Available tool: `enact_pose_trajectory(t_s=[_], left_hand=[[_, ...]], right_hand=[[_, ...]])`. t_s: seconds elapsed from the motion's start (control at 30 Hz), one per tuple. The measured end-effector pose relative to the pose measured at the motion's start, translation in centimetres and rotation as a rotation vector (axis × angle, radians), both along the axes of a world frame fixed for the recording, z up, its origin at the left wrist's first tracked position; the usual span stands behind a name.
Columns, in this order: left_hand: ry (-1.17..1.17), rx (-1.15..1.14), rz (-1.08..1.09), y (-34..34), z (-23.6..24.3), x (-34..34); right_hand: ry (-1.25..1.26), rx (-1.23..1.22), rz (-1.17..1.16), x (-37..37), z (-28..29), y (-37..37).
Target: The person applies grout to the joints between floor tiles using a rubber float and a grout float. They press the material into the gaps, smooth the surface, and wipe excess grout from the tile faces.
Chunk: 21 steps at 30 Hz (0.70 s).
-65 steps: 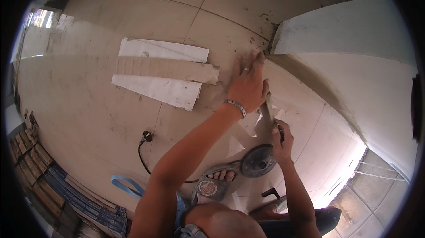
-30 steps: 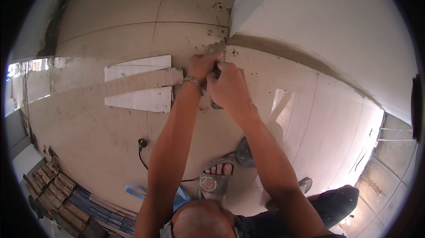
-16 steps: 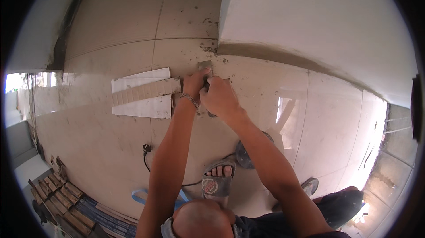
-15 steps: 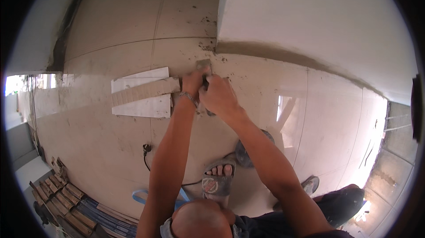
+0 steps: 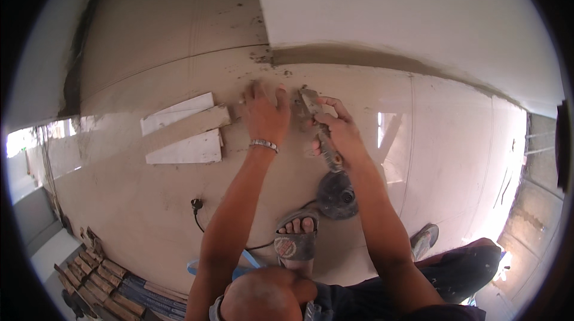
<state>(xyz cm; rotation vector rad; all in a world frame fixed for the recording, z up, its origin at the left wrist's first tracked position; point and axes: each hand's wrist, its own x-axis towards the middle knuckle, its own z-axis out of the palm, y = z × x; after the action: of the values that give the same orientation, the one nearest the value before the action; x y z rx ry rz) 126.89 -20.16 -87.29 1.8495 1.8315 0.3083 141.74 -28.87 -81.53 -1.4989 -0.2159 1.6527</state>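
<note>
Separating now: L hand [image 5: 267, 118] & R hand [image 5: 341, 133] were bunched tog. round the flat-bladed tool [image 5: 311, 101] a moment ago; now there's a strip of bare floor [image 5: 296, 165] showing btwn L hand & tool, & R hand has it alone. Prob. means the two-handed bit w/ the blade is done or paused, leaving L free for stuff on the floor (my read only). L fingers are spread, palm down, tips blurred, nothing visibly gripped; unclear if they touch the floor. They're near the dark clumps [image 5: 260, 58] by the corner of the wall [image 5: 388, 13]. R fingers are wrapped round the tool approx. mid-length, one finger reaching twd the blade's R side. Blade sticks out past R fingers twd the floor's wall edge, near it but apart; ridged handle runs back under the palm, butt end just by the dark disc [image 5: 338, 196], relative height unclear. So tool sits R of L thumb, not touching it. White strips [image 5: 188, 150] w/ tan strip [image 5: 194, 127] btwn them lie on the floor farther L, neither hand on them. Plug [image 5: 197, 204] on floor, nearer the body.
</note>
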Motion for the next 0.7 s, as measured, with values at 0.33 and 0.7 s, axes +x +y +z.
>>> enact_pose_trajectory(t_s=[0.33,0.7], left_hand=[[-0.27,0.093,-0.711,-6.6,-4.3,11.9],[-0.333,-0.09,-0.802,-4.9,-4.2,10.2]], right_hand=[[0.7,0.516,-0.689,18.2,-5.4,-13.9],[0.236,0.381,-0.288,16.2,-1.5,-10.5]])
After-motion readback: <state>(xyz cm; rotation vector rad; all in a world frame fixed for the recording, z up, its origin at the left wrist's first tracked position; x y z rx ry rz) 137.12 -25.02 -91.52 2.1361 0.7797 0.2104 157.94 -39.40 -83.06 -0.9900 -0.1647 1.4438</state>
